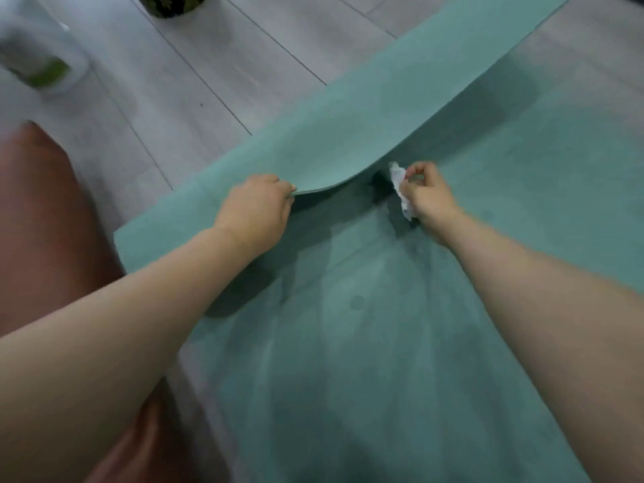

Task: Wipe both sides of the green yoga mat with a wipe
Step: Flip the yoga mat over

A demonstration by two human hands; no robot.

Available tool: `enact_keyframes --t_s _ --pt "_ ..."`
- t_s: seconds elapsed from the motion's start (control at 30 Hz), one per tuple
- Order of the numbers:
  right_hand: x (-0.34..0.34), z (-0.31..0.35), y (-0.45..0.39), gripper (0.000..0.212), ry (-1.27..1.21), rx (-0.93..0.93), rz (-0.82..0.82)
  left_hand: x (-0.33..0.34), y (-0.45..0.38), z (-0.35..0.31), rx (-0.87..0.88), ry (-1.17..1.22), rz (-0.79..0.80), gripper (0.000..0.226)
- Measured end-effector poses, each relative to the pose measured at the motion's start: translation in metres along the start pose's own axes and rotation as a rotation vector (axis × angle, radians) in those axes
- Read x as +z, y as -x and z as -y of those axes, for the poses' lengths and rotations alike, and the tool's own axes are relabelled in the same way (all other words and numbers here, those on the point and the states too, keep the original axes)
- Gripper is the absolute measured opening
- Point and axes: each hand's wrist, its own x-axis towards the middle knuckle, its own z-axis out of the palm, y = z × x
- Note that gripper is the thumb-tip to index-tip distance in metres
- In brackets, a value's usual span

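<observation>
Down on the pale plank floor (195, 61), the green yoga mat (400, 343) lies spread out, filling most of the lower and right part of the view. Its left long edge is lifted and folded over toward the middle, so a long flap (366, 116) runs diagonally from the near left up to the far right, raised clear of the flat part and casting a dark shadow beneath it.

The left hand (256, 209) grips that lifted edge, fingers curled under the rim and thumb on top, holding the flap up. The right hand (427, 196) is closed around a crumpled white wipe (400, 190), which sticks out between thumb and fingers just beside the fold's shadowed opening; whether the wipe touches the mat I cannot tell.

Both bare forearms reach in from the bottom corners. At far left a blurred white container with a green label (45, 64) stands on the floor, and a dark patterned object (170, 3) sits at the top edge. A reddish-brown shape (45, 217) fills the left margin.
</observation>
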Motion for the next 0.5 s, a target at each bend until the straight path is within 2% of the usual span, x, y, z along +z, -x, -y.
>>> enact_keyframes --t_s 0.1,0.23,0.3,0.37,0.5 --pt "-0.051 0.002 0.06 0.016 -0.188 0.06 0.071 0.008 0.032 -0.072 0.041 -0.081 0.057 0.032" --pt "-0.108 -0.014 0.142 0.019 -0.507 0.358 0.265 0.004 0.067 -0.198 0.328 -0.273 0.163 0.031" --pt "-0.145 -0.024 0.161 0.028 -0.653 0.479 0.253 0.001 0.08 -0.251 0.428 -0.321 0.204 0.03" --pt "-0.186 -0.037 0.178 0.029 -0.698 0.584 0.195 0.001 0.093 -0.291 0.455 -0.321 0.243 0.029" --pt "-0.259 -0.071 0.223 0.031 -0.599 0.706 0.053 0.006 0.128 -0.358 0.577 -0.271 0.251 0.033"
